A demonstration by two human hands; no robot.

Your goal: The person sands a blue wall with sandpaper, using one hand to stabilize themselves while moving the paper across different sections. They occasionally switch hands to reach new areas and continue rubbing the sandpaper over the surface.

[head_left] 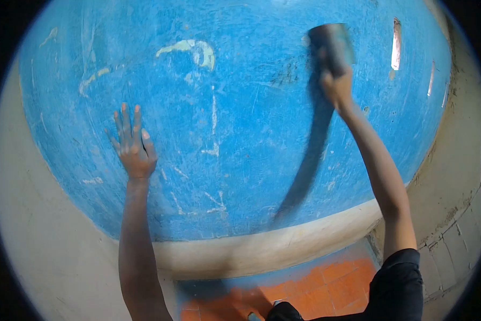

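While pressed high on the blue wall (240, 134), near its upper right edge: sanding block (332, 45), clenched in right hand (336, 85).
Looks light, stiff, rough-faced; best gripped across the back. Left hand (133, 147) flat, fingers spread, bracing lower left, holding nothing.

Looks like a room under renovation, home or similar, not a workshop. Evidence: blue wall (240, 123) with worn, scratched paint and pale patches where the coat is gone; unpainted plaster band (262, 251) along the base; orange tile floor (336, 289) below, dusty. Right side shows a rough edge (438, 134) where paint stops at bare plaster, then block or tile joints (454, 241) lower right. No furniture or fittings in view. Fisheye lens bends everything.
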